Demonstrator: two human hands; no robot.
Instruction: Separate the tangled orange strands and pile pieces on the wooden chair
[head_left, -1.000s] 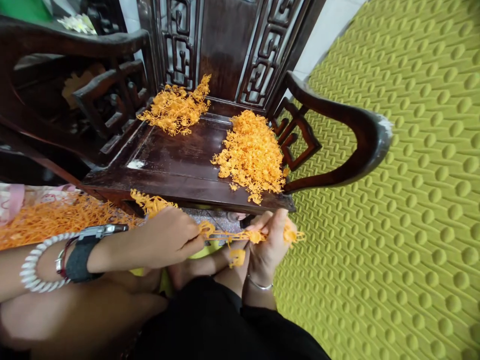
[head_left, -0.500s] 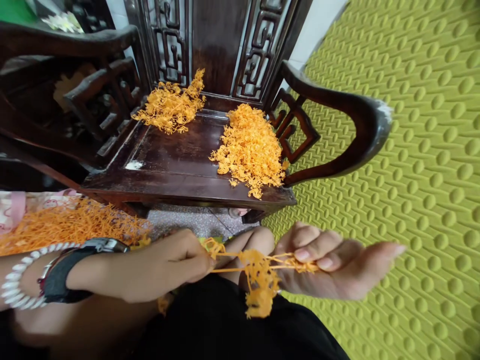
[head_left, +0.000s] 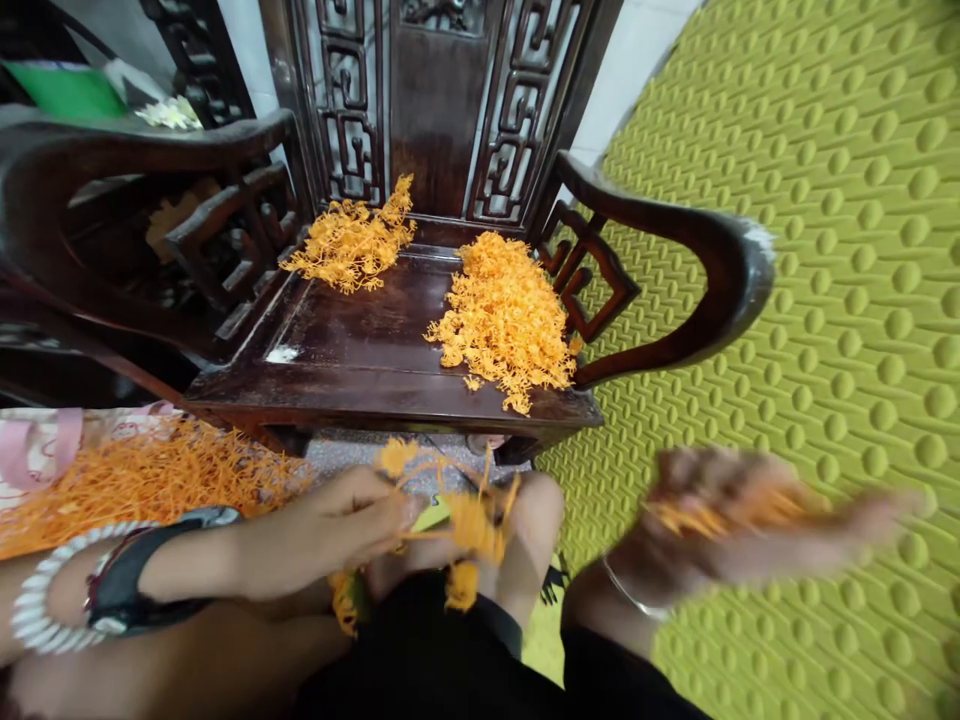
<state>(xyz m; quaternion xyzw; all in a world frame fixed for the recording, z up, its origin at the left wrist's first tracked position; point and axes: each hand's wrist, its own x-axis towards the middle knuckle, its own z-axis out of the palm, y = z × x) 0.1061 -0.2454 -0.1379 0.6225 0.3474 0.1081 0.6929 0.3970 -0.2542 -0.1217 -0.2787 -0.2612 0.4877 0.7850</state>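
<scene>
My left hand (head_left: pixel 341 525) pinches a tangle of orange plastic pieces (head_left: pixel 469 525) above my knees. It wears a white bead bracelet and a dark watch at the wrist. My right hand (head_left: pixel 739 520) is blurred, out to the right over the green mat, and grips a torn-off strip of orange pieces (head_left: pixel 701 512). In front of me stands a dark carved wooden chair (head_left: pixel 360 375). Two heaps lie on its seat: a dense orange heap (head_left: pixel 506 315) on the right and a looser one (head_left: pixel 352 240) at the back left.
A bumpy yellow-green mat (head_left: pixel 825 300) covers the floor on the right. A big pile of orange strands (head_left: pixel 142 475) lies at my left on a patterned cloth. The chair's curved armrest (head_left: pixel 712 260) sticks out toward my right hand. More dark furniture stands at far left.
My right hand has swung out to the right, pulling a strip away from the tangle in my left hand. The left hand stayed near my knees.
</scene>
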